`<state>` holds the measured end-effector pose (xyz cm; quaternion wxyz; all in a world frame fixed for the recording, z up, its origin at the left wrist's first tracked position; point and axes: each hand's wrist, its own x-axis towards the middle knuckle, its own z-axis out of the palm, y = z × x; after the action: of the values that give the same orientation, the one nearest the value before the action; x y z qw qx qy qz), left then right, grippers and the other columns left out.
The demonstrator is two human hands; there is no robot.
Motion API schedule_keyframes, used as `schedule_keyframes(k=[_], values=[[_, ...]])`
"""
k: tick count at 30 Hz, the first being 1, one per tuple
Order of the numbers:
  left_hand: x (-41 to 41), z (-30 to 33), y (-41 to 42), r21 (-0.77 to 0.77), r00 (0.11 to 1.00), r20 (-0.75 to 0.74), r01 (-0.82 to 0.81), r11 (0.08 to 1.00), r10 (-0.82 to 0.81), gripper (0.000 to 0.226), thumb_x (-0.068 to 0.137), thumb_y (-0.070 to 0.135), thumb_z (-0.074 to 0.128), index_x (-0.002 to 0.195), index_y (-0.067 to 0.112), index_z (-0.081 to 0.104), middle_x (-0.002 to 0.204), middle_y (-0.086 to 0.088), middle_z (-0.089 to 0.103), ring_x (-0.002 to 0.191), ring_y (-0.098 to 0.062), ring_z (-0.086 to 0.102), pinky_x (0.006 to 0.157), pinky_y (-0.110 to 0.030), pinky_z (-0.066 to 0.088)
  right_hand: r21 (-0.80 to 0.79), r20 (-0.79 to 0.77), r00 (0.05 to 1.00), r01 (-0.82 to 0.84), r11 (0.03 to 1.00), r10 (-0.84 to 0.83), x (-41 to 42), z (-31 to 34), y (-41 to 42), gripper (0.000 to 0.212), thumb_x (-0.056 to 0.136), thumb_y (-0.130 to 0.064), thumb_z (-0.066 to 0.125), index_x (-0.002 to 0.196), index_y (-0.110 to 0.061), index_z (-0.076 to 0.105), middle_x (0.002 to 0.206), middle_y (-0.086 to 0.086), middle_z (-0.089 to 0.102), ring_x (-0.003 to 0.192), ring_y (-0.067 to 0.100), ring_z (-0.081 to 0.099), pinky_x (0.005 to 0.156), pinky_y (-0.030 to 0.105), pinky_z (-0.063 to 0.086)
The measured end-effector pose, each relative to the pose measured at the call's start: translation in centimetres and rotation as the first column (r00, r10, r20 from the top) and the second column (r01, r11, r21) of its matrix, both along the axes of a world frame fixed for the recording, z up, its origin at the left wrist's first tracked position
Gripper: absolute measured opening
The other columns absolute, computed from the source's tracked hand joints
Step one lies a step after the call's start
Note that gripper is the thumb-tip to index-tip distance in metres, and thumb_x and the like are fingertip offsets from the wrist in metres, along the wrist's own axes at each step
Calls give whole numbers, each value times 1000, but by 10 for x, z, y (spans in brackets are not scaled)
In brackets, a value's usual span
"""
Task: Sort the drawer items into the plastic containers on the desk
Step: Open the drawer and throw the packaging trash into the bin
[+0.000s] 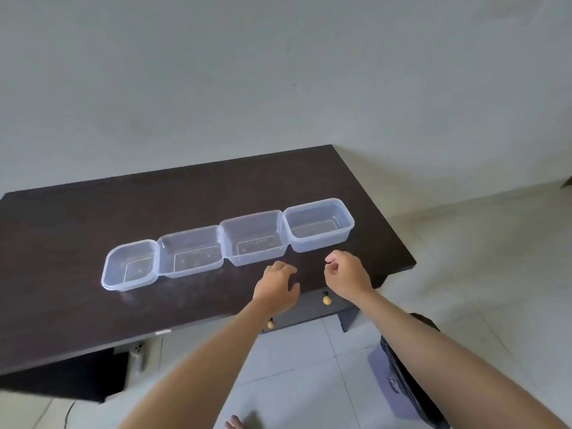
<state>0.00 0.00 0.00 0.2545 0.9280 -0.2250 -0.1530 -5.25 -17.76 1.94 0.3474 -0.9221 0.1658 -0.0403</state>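
Pale wall and tiled floor [297, 366] frame a dark desk [93, 218]. Fingers of the left hand [277, 286] are loosely bent and spread above the desk's near edge, holding nothing. Those of the right hand [346, 274] curl inward, also holding nothing visible. Just beyond the hands, four clear containers [223, 243] stand in a touching row, nothing inside them. Below the desk edge, the drawer [306, 314] is closed, its two knobs [326, 299] showing; its contents are hidden.
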Motion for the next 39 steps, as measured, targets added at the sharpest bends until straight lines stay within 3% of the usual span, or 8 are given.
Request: schedule_keyframes(k=[4, 9, 17, 22, 28, 32, 36, 39], values=[[-4, -32, 7, 175, 1000, -14, 19, 984, -17, 54, 91, 40, 50, 143, 32, 37, 157, 5, 20, 144, -21, 17, 112, -42, 31, 41, -110, 993, 51, 998, -46, -25, -47, -12, 17, 90, -17, 55, 105, -12, 63, 97, 0, 63, 88, 15, 60, 70, 26, 50], [2, -63, 17, 135, 998, -2, -62, 989, 63, 46, 92, 42, 51, 136, 52, 39, 160, 11, 4, 148, -17, 1, 118, -48, 2, 142, -110, 992, 84, 986, -68, -44, -99, -13, 15, 88, -16, 55, 100, -9, 62, 84, -5, 59, 80, 15, 58, 66, 25, 42], [2, -73, 12, 132, 989, 55, -145, 980, 139, 41, 91, 43, 52, 128, 59, 42, 159, 16, 4, 148, -13, 0, 118, -45, 1, 352, -55, 958, 281, 893, -281, -28, -146, -3, 29, 88, -27, 63, 114, -15, 59, 104, 1, 59, 79, 8, 58, 72, 24, 48], [1, -73, 12, 127, 989, 46, -145, 981, 141, 41, 92, 43, 52, 128, 61, 41, 159, 18, 3, 148, -11, -2, 118, -43, -1, 498, -46, 898, 400, 770, -437, -9, -164, 7, 19, 82, -17, 71, 98, -10, 64, 97, 5, 67, 79, 15, 64, 77, 33, 56], [1, -74, 12, 139, 989, 71, -142, 980, 134, 41, 93, 43, 51, 129, 60, 40, 159, 18, 2, 148, -12, -2, 117, -42, -1, 672, -48, 786, 483, 562, -617, -5, -174, 20, 17, 78, -11, 76, 93, -9, 67, 85, 1, 68, 77, 12, 65, 65, 4, 49], [1, -75, 11, 150, 989, 82, -138, 979, 126, 41, 93, 43, 50, 129, 60, 40, 159, 18, 1, 148, -12, -2, 117, -42, -2, 749, -94, 700, 518, 413, -708, -1, -177, 26, 14, 77, -6, 76, 89, -9, 69, 81, -1, 70, 73, 1, 66, 66, 4, 49], [1, -73, 11, 149, 989, 74, -139, 979, 130, 42, 93, 42, 51, 129, 60, 39, 159, 19, 1, 147, -11, -3, 117, -42, -3, 744, -92, 676, 535, 400, -731, 2, -179, 26, 11, 76, -2, 75, 84, -6, 69, 77, 1, 69, 62, -8, 64, 64, 5, 49], [0, -73, 11, 149, 989, 77, -140, 979, 130, 42, 93, 42, 51, 129, 60, 40, 159, 19, 1, 148, -11, -3, 117, -42, -2, 729, -76, 697, 527, 437, -714, -2, -181, 24, 9, 75, -1, 74, 80, -6, 68, 70, -2, 67, 60, -1, 63, 62, 10, 48]])
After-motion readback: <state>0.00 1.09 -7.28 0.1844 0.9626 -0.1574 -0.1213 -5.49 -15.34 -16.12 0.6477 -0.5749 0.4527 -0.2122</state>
